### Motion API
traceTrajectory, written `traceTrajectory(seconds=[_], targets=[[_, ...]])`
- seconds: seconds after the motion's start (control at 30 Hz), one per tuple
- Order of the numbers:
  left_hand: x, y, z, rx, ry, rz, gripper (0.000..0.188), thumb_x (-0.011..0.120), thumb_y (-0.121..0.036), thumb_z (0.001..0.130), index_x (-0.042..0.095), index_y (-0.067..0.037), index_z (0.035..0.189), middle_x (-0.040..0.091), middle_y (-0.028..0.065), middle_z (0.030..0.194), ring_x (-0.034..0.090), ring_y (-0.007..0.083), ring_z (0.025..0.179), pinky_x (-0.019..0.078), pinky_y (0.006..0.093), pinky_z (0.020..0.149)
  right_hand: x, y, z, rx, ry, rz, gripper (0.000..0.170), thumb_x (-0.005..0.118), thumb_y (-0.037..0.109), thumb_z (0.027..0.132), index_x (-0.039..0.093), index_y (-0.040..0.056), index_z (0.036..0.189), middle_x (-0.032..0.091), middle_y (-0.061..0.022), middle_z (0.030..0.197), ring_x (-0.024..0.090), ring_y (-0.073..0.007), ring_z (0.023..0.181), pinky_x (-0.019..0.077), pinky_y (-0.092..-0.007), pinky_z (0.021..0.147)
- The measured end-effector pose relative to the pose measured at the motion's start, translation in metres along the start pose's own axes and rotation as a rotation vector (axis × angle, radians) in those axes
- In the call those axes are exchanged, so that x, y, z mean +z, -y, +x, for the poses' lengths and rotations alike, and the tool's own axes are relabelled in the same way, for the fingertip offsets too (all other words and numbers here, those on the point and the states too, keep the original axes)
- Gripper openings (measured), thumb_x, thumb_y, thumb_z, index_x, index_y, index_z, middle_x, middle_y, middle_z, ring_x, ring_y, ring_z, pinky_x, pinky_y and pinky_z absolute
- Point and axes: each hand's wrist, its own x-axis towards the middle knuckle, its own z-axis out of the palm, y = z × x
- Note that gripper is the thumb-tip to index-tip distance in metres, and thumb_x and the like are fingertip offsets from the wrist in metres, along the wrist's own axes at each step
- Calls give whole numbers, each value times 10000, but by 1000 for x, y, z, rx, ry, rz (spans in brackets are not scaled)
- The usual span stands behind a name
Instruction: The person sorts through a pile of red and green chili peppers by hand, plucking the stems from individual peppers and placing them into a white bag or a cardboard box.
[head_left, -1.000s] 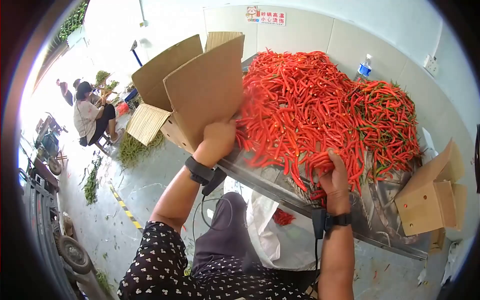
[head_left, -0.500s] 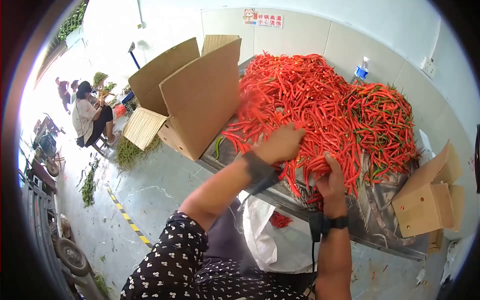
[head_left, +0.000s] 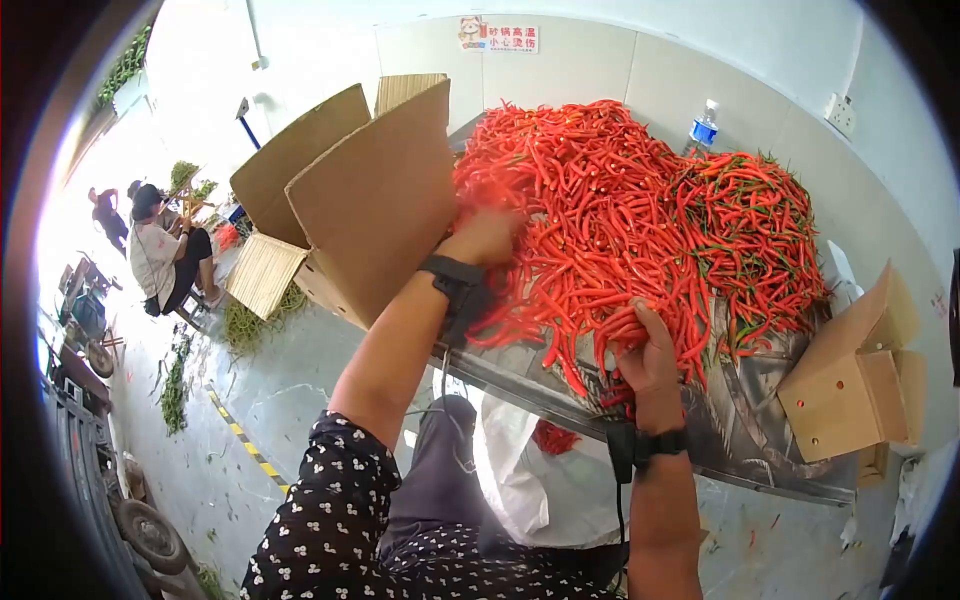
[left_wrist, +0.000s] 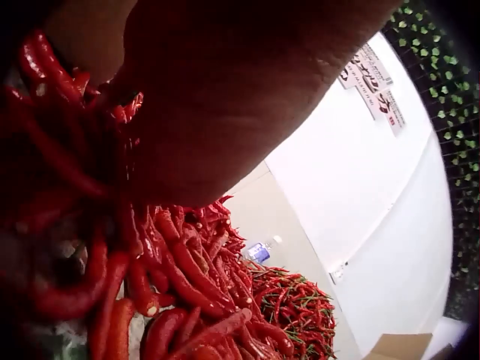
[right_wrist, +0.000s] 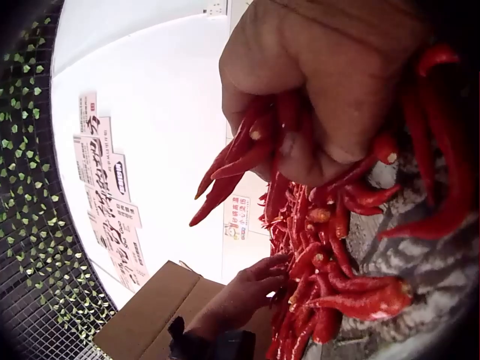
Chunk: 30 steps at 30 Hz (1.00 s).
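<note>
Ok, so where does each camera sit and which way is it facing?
Head: on the person's head, facing forward and down at slender red chili peppers; left hand, right hand and black, white-patterned sleeve show.
Left wrist: on that wrist, facing over the peppers to a white wall; the left hand shows, dark and close.
Right wrist: on that wrist, facing past the right hand, which grips peppers, towards white wall and a brown cardboard box; left hand shows too.
Shared: head and right wrist views both show both hands.
</note>
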Motion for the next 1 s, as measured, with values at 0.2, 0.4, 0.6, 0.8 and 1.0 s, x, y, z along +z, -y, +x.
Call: traceTrajectory(seconds=[0.2, 0.4, 0.6, 0.8, 1.0], targets=[[3, -3, -11, 133, -70, 1, 212, 627, -80, 642, 643, -66, 852, 631, 139, 799, 609, 307, 770, 481, 409, 672, -6, -3, 5, -16, 21, 56, 136, 568, 163, 858, 560, 71, 957, 595, -73, 803, 570, -168, 689, 462, -307, 539], [-7, -9, -25, 160, 86, -126, 139, 610, -71, 617, 640, -64, 752, 624, 131, 747, 608, 286, 734, 469, 398, 635, 3, -1, 0, -35, -37, 4, 129, 574, 166, 855, 562, 71, 943, 593, -73, 806, 572, -168, 655, 467, -300, 519], [-25, -7, -27, -15, 96, -72, 138, 539, -54, 682, 637, -54, 780, 628, 134, 784, 605, 299, 751, 468, 363, 684, 1, -2, 1, -45, 35, -12, 136, 571, 171, 859, 562, 66, 945, 598, -78, 813, 578, -165, 667, 478, -297, 530], [-10, -5, -18, 35, 79, -5, 183, 532, -50, 685, 639, -65, 834, 633, 139, 814, 610, 300, 786, 471, 372, 691, -4, -1, 2, -15, 32, 44, 138, 571, 151, 859, 556, 63, 965, 610, -91, 854, 586, -170, 721, 491, -306, 582], [-4, -22, -14, -72, 14, 235, 176, 619, -197, 697, 661, -83, 824, 641, 147, 814, 620, 316, 793, 485, 422, 678, -11, -2, 6, -4, 64, 66, 162, 576, 148, 856, 557, 65, 993, 613, -100, 906, 593, -178, 781, 496, -313, 645]])
